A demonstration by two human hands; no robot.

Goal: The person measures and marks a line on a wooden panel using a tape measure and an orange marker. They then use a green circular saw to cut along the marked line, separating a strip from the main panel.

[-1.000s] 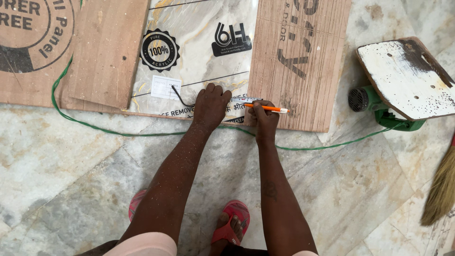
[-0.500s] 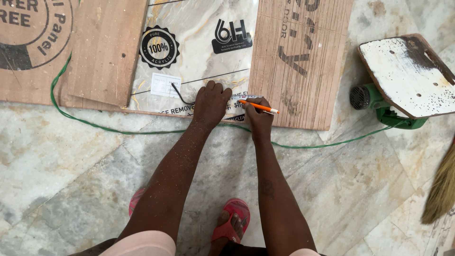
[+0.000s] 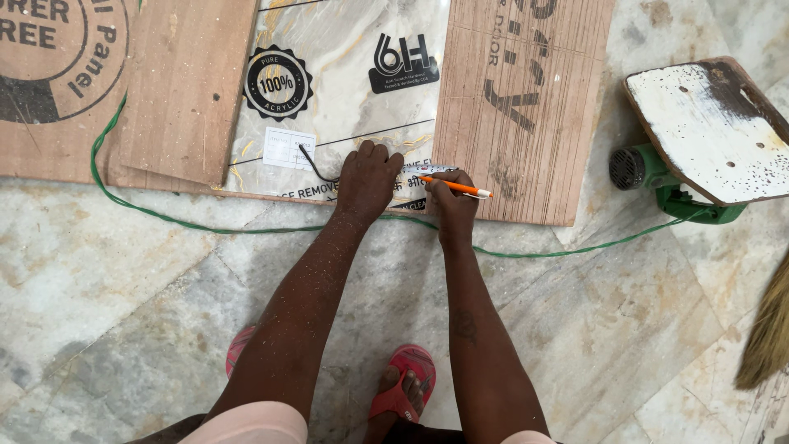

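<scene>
My left hand (image 3: 368, 177) presses flat, fingers spread, on the near edge of a glossy marble-patterned sheet (image 3: 345, 99) lying on the floor. My right hand (image 3: 450, 201) grips an orange pencil (image 3: 459, 187), its tip at the sheet's near edge just right of my left hand. Thin dark lines cross the sheet, and a small dark curved piece (image 3: 312, 164) lies on it left of my left hand. A white paper label (image 3: 288, 148) is stuck nearby.
Brown plywood boards lie left (image 3: 185, 90) and right (image 3: 518, 107) of the sheet. A green cable (image 3: 246, 228) runs along the marble floor to a green power tool (image 3: 657, 177) with a white paint-worn base at right. A broom (image 3: 768, 329) lies far right. My red sandals (image 3: 403, 382) are below.
My right hand has shifted slightly left along the sheet's edge with the pencil. My left hand stays pressed in place.
</scene>
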